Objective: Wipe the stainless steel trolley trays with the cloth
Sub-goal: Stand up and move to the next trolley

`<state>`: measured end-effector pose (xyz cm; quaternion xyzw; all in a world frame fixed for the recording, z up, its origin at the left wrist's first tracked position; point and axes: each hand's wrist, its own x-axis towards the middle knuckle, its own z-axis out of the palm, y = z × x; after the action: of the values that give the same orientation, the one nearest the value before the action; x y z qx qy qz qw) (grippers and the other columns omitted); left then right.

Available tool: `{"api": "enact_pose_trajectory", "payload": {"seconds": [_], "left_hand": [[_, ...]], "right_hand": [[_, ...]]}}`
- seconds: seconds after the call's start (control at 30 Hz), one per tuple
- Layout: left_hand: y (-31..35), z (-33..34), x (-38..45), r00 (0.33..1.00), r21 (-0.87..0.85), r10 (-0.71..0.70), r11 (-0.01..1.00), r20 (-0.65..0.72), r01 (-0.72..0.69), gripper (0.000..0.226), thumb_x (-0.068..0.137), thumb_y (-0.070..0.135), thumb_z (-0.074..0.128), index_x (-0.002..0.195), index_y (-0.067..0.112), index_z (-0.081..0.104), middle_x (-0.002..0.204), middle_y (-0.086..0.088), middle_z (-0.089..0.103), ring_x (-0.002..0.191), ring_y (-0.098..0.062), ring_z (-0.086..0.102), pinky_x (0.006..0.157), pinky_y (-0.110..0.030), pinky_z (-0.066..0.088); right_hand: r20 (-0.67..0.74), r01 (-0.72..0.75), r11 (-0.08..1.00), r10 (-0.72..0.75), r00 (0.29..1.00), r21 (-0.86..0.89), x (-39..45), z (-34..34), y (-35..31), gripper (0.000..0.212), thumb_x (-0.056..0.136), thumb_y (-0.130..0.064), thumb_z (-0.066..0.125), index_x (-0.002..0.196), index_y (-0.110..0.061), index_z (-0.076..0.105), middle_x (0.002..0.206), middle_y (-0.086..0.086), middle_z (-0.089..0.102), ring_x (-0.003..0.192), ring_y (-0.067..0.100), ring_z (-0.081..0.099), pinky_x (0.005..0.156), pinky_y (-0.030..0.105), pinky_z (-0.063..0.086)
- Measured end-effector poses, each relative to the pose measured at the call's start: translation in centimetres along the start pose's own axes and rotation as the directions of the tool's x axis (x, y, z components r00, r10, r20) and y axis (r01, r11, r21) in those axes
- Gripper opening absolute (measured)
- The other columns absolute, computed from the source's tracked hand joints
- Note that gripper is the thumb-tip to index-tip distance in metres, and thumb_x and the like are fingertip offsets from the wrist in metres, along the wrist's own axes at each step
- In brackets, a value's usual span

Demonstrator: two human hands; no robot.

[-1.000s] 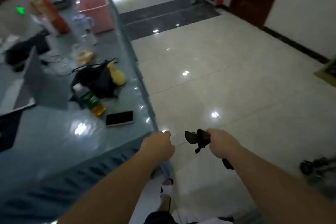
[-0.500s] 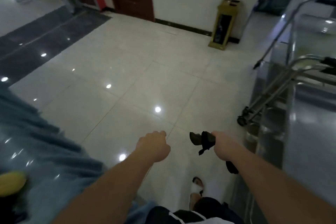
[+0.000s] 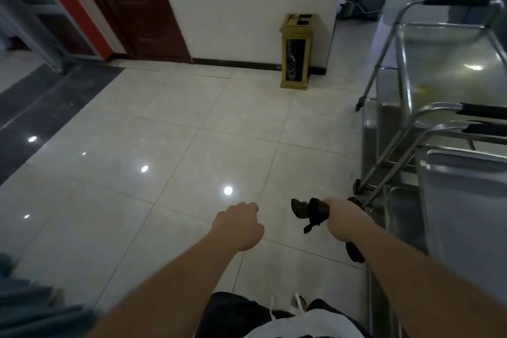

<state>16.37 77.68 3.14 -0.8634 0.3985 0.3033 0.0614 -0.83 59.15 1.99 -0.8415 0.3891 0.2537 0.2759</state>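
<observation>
My right hand (image 3: 346, 221) is shut on a dark cloth (image 3: 311, 211), which sticks out to the left of the fist and hangs below the wrist. My left hand (image 3: 238, 223) is a loose fist with nothing in it, held over the floor. Stainless steel trolleys stand along the right edge: a near one with a shiny tray (image 3: 466, 217) just right of my right hand, and a farther one with its top tray (image 3: 450, 63) and black-gripped handle. Neither hand touches a trolley.
Glossy pale floor tiles (image 3: 164, 159) spread ahead. A gold litter bin (image 3: 295, 52) stands against the white wall. A dark wooden door with red trim is at top left. A blue-covered table edge (image 3: 33, 313) shows at bottom left.
My view has swung right, away from the blue-covered table and toward the trolleys, which now fill the right side. Both hands keep the same pose, the cloth still in the right one.
</observation>
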Motion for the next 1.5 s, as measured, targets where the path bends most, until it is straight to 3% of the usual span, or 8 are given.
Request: {"api": "enact_pose_trajectory", "payload": {"seconds": [0.2,0.4,0.7,0.8,0.93,1.2,1.4,1.5], "left_hand": [[3.5,-5.1,10.0,0.992,0.105,0.102,0.989,0.068,-0.108,0.06,0.101,0.035,0.048,0.159,0.024,0.039,0.153,-0.003,0.05,0.135,-0.026,0.052,0.106,-0.039,0.043],[8.3,-9.2,22.2,0.94,0.218,0.302,0.918,0.158,-0.332,0.058,0.099,0.033,0.05,0.156,0.024,0.043,0.151,-0.003,0.052,0.133,-0.027,0.053,0.104,-0.039,0.044],[16.9,-13.9,35.7,0.751,0.436,0.527,0.612,0.397,-0.66,0.052,0.101,0.037,0.047,0.15,0.021,0.047,0.146,-0.007,0.054,0.127,-0.03,0.055,0.098,-0.042,0.044],[20.3,-14.0,37.3,0.708,0.469,0.541,0.53,0.454,-0.706,0.052,0.101,0.037,0.047,0.15,0.021,0.046,0.147,-0.007,0.053,0.129,-0.03,0.054,0.101,-0.042,0.045],[23.9,-13.1,38.0,0.645,0.489,0.573,0.425,0.506,-0.762,0.05,0.1,0.038,0.048,0.147,0.021,0.049,0.144,-0.006,0.055,0.127,-0.03,0.056,0.101,-0.042,0.046],[29.9,-11.1,40.5,0.582,0.454,0.561,0.367,0.588,-0.812,0.056,0.099,0.04,0.049,0.154,0.027,0.045,0.145,-0.002,0.055,0.128,-0.027,0.056,0.1,-0.039,0.046],[32.5,-8.9,46.3,0.545,0.474,0.471,0.273,0.693,-0.837,0.058,0.098,0.04,0.05,0.153,0.025,0.046,0.147,-0.005,0.055,0.13,-0.028,0.056,0.107,-0.042,0.047],[34.4,-6.7,49.9,0.499,0.472,0.423,0.174,0.756,-0.864,0.059,0.099,0.04,0.05,0.155,0.024,0.044,0.149,-0.005,0.054,0.13,-0.028,0.056,0.103,-0.038,0.047]], "right_hand": [[-0.018,-0.164,0.977,0.167,0.986,0.135,4.7,-3.5,4.7,0.028,0.097,-0.004,0.051,0.121,-0.015,0.06,0.112,0.007,0.065,0.101,0.023,0.065,0.088,0.034,0.055],[0.033,-0.391,0.872,0.399,0.916,0.296,10.3,-6.7,7.9,0.041,0.096,-0.005,0.056,0.135,-0.015,0.056,0.127,0.008,0.064,0.11,0.023,0.064,0.096,0.033,0.054],[0.101,-0.529,0.659,0.572,0.814,0.534,14.4,-9.1,7.8,0.046,0.1,-0.008,0.053,0.144,-0.018,0.05,0.129,0.009,0.062,0.116,0.027,0.061,0.087,0.031,0.047],[0.175,-0.595,0.57,0.622,0.763,0.567,14.1,-7.8,8.3,0.05,0.098,-0.007,0.055,0.146,-0.02,0.048,0.127,0.007,0.061,0.112,0.025,0.06,0.084,0.03,0.044],[0.25,-0.656,0.528,0.644,0.723,0.539,13.7,-6.2,9.7,0.046,0.096,-0.008,0.06,0.14,-0.02,0.053,0.131,0.008,0.062,0.116,0.027,0.062,0.098,0.039,0.052],[0.256,-0.674,0.406,0.707,0.66,0.617,15.6,-3.8,12.4,0.043,0.095,-0.009,0.06,0.136,-0.019,0.055,0.125,0.006,0.062,0.112,0.025,0.063,0.089,0.034,0.05],[0.454,-0.703,0.126,0.681,0.574,0.7,19.7,-3.2,13.3,0.049,0.093,-0.018,0.068,0.14,-0.021,0.052,0.114,-0.002,0.061,0.103,0.018,0.06,0.087,0.027,0.045],[0.485,-0.696,-0.01,0.724,0.49,0.718,22.3,-2.2,13.6,0.026,0.094,-0.018,0.069,0.118,-0.017,0.06,0.116,0.004,0.065,0.089,0.017,0.061,0.081,0.03,0.05]]}}
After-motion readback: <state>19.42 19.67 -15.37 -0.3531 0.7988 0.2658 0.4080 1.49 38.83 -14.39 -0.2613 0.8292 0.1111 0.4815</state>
